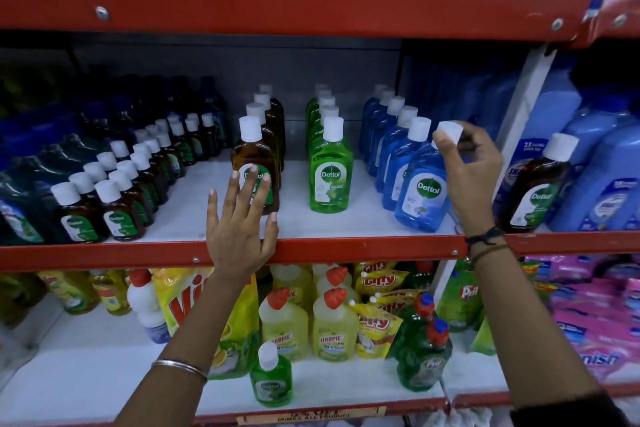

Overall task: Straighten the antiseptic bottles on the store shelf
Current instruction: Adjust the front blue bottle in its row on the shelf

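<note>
On the middle shelf (173, 253) stand rows of antiseptic bottles with white caps: a brown row, a green row and a blue row. My left hand (242, 222) is spread flat, fingers apart, with its fingertips against the label of the front brown bottle (254, 152). My right hand (474, 177) grips the front blue bottle (420, 191) at its cap and neck; this bottle leans to the right. The front green bottle (330, 173) stands upright between them, untouched. Several small brown bottles (117, 204) fill the left of the shelf in two rows.
A single brown bottle (538, 187) stands to the right among large blue bottles (606, 184). The red upper shelf (311, 0) hangs close overhead. Below are yellow cleaner bottles (334, 326), pouches, a small green bottle (272, 381) and pink packs (595, 319).
</note>
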`<state>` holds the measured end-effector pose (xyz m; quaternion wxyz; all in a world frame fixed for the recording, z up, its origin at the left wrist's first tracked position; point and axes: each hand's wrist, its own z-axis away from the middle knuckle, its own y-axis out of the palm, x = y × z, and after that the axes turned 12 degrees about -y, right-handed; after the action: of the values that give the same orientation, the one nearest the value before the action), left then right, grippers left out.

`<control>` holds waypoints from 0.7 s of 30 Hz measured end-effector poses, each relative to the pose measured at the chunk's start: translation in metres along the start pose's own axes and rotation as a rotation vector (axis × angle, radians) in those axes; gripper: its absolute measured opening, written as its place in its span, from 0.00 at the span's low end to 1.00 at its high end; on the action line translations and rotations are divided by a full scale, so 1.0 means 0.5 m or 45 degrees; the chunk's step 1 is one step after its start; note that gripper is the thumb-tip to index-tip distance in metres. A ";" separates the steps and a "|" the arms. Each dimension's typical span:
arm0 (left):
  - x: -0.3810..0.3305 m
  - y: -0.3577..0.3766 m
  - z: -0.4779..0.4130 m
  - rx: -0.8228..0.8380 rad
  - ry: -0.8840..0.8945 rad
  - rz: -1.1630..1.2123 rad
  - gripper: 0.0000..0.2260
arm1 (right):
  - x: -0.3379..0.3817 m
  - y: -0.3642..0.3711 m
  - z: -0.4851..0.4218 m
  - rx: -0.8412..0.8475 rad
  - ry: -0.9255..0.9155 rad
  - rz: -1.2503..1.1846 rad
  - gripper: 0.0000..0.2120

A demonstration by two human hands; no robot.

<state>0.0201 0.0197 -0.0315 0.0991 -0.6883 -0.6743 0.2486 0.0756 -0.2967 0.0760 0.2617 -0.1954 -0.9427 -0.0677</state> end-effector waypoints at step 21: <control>0.026 -0.013 0.006 0.065 -0.001 0.029 0.26 | 0.064 -0.005 0.177 0.075 -0.028 0.139 0.17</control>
<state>0.0125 0.0323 -0.0335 0.1138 -0.6930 -0.6599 0.2671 0.0081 -0.2682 0.0169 0.2601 -0.2397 -0.9351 -0.0234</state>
